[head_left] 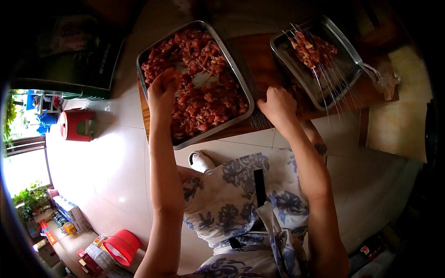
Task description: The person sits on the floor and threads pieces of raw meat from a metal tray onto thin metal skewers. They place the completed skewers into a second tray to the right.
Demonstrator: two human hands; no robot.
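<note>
A large metal tray [202,78] full of raw cut meat [206,109] lies ahead of me on the left. My left hand [163,88] is over its left side, fingers drawn together at the meat; what is between them is too small to make out. To the right of the tray lie many loose thin metal skewers [254,81]. My right hand [279,105] is closed beside them, its thumb side toward the skewers; whatever it grips is hidden. A smaller metal tray [288,52] farther right holds a pile of meat threaded on skewers [313,51].
Both trays rest on a low wooden table [259,46]. A clear plastic bag [387,81] sits at the right tray's corner. On the tiled floor to the left stand a red stool [76,125] and a red bucket [123,245]. A white shoe [200,161] shows below the table.
</note>
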